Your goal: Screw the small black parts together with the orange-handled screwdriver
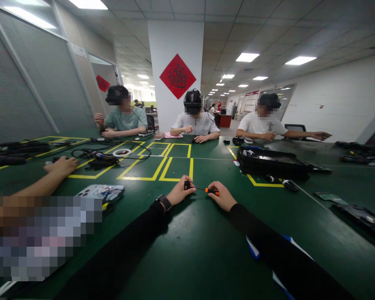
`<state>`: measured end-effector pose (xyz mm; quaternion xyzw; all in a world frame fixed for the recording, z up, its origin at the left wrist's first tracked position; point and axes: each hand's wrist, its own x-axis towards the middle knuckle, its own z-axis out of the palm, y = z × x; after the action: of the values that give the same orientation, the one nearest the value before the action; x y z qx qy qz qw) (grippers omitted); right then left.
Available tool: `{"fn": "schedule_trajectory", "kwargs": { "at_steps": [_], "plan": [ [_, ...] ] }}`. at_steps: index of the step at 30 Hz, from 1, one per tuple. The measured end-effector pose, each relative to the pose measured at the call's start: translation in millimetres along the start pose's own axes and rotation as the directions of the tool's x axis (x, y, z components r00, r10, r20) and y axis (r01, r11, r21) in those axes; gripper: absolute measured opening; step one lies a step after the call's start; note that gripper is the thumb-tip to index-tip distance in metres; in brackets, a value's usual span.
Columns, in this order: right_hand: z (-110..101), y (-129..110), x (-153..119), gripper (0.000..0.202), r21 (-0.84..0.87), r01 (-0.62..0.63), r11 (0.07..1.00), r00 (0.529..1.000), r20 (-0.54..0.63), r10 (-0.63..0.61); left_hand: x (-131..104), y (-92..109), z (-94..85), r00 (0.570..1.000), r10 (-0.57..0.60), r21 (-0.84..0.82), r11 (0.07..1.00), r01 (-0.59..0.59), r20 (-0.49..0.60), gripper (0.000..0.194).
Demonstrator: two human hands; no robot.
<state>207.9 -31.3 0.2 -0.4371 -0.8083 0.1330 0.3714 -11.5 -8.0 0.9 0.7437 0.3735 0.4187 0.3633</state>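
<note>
Right hand (225, 198) was closed around the orange-and-black handle of a screwdriver (211, 191), over the green surface (203, 250). Left hand (178, 193) had fingers pinched about a small dark part (186, 184); the shaft reached toward those fingers. Tip contact was unclear, so work done and work left could not be determined.

on table (181, 262): cables (101, 157) left | screwdriver (207, 190) centre | case (268, 160) right | people (195, 121) behind
</note>
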Motion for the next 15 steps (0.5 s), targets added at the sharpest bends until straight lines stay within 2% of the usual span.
{"fn": "schedule_trajectory", "kwargs": {
  "at_steps": [6,10,13,15],
  "plan": [
    [-2.8,-2.3,2.7,0.017,0.026,-0.033,0.999,0.999,0.03,0.032,1.3,-3.1,-0.1,1.0,0.007,-0.035,0.999,-0.006,0.03,0.03],
    [-3.5,-2.6,3.8,0.022,-0.026,0.04,0.999,0.997,0.066,-0.038,0.6,-2.2,-1.3,1.0,-0.002,0.029,1.0,0.002,0.012,0.028],
    [-2.9,-3.2,2.1,0.011,-0.033,0.025,0.999,0.999,0.024,-0.024,-0.7,0.1,-1.4,1.0,-0.005,0.064,0.998,0.005,-0.005,0.028],
    [-2.2,-4.4,0.9,0.014,-0.022,0.001,1.0,1.0,-0.014,-0.002,-1.5,1.4,-1.1,1.0,0.008,0.077,0.997,-0.008,-0.007,0.027]
  ]
}}
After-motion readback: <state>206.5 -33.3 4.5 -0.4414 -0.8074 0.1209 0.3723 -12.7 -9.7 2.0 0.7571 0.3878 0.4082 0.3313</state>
